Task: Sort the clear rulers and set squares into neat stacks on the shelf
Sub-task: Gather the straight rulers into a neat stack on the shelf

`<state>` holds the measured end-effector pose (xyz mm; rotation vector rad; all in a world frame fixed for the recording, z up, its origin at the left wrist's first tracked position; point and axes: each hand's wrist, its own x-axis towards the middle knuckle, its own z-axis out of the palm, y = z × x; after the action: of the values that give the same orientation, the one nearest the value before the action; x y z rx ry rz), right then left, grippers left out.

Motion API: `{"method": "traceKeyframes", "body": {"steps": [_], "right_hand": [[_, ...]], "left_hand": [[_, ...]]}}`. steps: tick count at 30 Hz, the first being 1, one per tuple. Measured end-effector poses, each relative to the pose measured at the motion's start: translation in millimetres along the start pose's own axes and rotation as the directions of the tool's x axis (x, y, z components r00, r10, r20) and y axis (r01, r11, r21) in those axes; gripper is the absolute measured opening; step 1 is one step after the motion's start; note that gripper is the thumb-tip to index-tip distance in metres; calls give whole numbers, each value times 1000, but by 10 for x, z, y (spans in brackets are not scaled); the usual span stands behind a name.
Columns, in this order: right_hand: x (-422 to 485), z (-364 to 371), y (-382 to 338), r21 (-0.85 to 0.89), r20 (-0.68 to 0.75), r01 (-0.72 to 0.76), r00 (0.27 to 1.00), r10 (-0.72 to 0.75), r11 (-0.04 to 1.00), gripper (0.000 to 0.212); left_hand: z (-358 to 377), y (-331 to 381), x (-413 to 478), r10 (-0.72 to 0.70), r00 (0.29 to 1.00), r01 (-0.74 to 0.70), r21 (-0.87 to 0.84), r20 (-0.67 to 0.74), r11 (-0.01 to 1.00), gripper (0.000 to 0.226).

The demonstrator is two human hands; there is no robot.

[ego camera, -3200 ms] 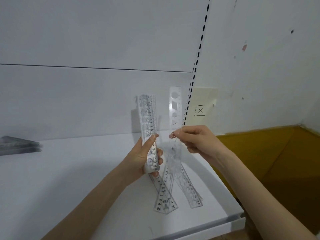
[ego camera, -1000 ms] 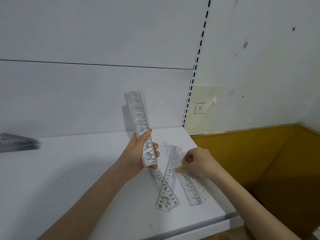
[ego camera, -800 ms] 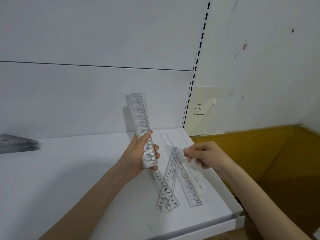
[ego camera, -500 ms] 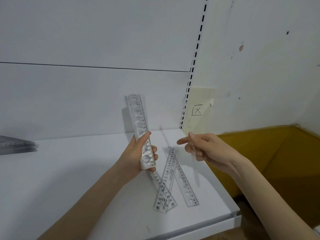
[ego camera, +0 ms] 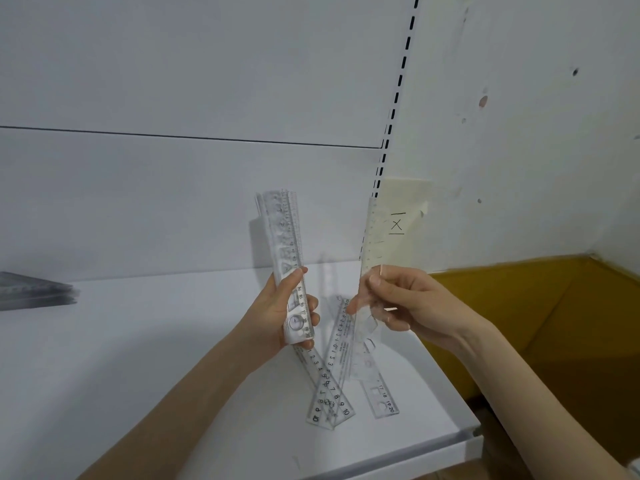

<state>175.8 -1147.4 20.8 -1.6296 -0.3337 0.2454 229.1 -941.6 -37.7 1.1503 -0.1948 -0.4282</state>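
A: Head view, left hand (ego camera: 280, 317)?
B: Wrapped round a bundle of clear rulers (ego camera: 285, 251), thumb across the front, bundle upright above the shelf (ego camera: 138, 341).
A: Right hand (ego camera: 401, 303)?
B: Pinching a single clear ruler (ego camera: 371, 237) near its lower part, upright, blurred, just right of the bundle, apart from it.
A: Lying on the shelf?
B: Loose rulers (ego camera: 332, 382) crossed below both hands, near the front right corner. Stack of set squares (ego camera: 34, 291) far left, well apart.
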Motion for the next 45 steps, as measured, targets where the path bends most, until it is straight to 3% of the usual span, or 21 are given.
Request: {"method": "traceKeyframes", "body": {"steps": [6,12,17,20,23,28,30,32,34,37,39,41,45], "right_hand": [[130,99,114,-72,-103,-44,994,37,996,6],[320,189,6,-93,-164,25,986,-40,995,5],[603,257,-142,-218,-176,70,978,-110,973,14],[701,284,-201,-453,-116,75,983,-142,888,23],[764,319,-247,-682,-74,88,979,-189,726,26],[792,393,-148,-864,-96,29,971,-220,502,30],[750,419,-95,-856,-153,3,954,-259,517,33],[686,355,-15,-798,-248,-16,920,-303,603,34],[605,230,102,-795,-344,-138,904,-252,591,40],[458,157,329,-841,-421,-410,906,48,352,59],[373,213,446,-846,-436,-466,885,167,261,62],[337,214,543,-833,-438,-476,879,190,282,57],[331,69,621,-689,-463,-532,846,266,492,36]], "left_hand": [[16,-30,-34,5,999,-6,29,33,1000,59],[22,-37,-27,-9,999,7,51,40,999,67],[31,-45,-44,-44,991,34,79,128,996,48],[42,-26,-64,-38,987,20,115,157,993,40],[29,-7,-44,-48,988,31,113,146,993,47],[19,-32,-24,-48,993,36,120,104,992,44],[18,-45,-19,-44,996,36,113,75,993,41],[20,-38,-14,-23,999,19,96,34,995,40],[13,-21,-2,9,1000,-8,68,-16,998,40],[-15,4,15,45,997,-44,29,-67,999,39],[-41,13,23,59,995,-58,18,-81,998,38],[-51,18,21,54,995,-53,17,-83,998,37],[-37,8,8,38,997,-36,32,-66,999,36]]}}
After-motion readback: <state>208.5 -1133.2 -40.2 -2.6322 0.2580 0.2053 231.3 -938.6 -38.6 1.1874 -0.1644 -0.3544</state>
